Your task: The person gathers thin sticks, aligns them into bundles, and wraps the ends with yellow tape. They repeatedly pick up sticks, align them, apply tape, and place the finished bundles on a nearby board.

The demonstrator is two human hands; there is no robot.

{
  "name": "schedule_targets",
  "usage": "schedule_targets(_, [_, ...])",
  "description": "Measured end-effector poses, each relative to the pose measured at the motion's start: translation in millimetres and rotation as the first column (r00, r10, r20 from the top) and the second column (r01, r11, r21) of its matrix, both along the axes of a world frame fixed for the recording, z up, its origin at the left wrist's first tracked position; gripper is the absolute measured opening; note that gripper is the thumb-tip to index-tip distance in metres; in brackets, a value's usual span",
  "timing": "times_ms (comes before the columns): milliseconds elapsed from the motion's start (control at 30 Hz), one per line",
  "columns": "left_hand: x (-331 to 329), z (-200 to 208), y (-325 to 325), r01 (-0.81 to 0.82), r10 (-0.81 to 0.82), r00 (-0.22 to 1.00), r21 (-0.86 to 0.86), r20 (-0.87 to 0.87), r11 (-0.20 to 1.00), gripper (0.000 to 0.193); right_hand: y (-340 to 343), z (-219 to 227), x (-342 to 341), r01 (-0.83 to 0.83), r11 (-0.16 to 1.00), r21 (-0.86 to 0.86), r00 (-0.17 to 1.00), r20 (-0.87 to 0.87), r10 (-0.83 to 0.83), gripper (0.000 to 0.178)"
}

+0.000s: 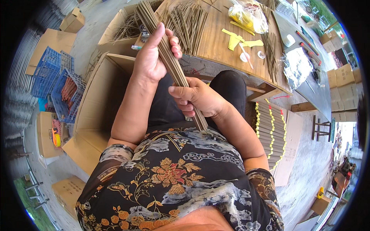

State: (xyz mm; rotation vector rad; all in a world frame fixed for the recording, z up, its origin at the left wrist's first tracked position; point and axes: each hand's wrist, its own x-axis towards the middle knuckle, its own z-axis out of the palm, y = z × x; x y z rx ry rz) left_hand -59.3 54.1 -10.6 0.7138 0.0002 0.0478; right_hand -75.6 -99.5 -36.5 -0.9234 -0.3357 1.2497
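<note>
A bundle of thin brown sticks (174, 67), which look like incense sticks, slants across my lap from upper left to lower right. My left hand (157, 54) is closed round its upper part, thumb pointing up along the sticks. Lower down, my right hand (198, 97) wraps the same bundle, its thumb lying across the front. The lower ends stick out below my right hand, close to my shirt. Beyond my hands, many loose sticks (188, 27) lie spread over the wooden table (216, 46).
On the table are yellow strips (234, 38), a clear plastic bag (248, 17) and more sticks (271, 57). A cardboard box (90, 104) stands open at my left, near blue crates (48, 73). Yellow-banded stick bundles (271, 131) lie at my right, below a dark table (314, 84).
</note>
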Motion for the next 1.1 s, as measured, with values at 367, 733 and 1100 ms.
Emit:
schedule_targets(367, [-3, -9, -2, -0.008, 0.009, 0.997, 0.015, -0.071, 1.0, 0.032, 2, 1, -1, 0.046, 0.992, -0.119, 0.987, 0.156, -0.027, 0.024])
schedule_targets(733, [-8, -15, -6, 0.138, -0.14, 0.99, -0.157, -0.004, 0.978, 0.034, -1, -10, 1, -0.072, 0.984, 0.16, 0.96, -0.256, 0.112, 0.024])
schedule_targets(1100, [21, -16, 31, -0.137, 0.13, 0.99, -0.149, -0.052, 0.979, 0.036, -15, -14, 17, -0.08, 0.969, -0.234, 0.985, 0.13, 0.113, 0.015])
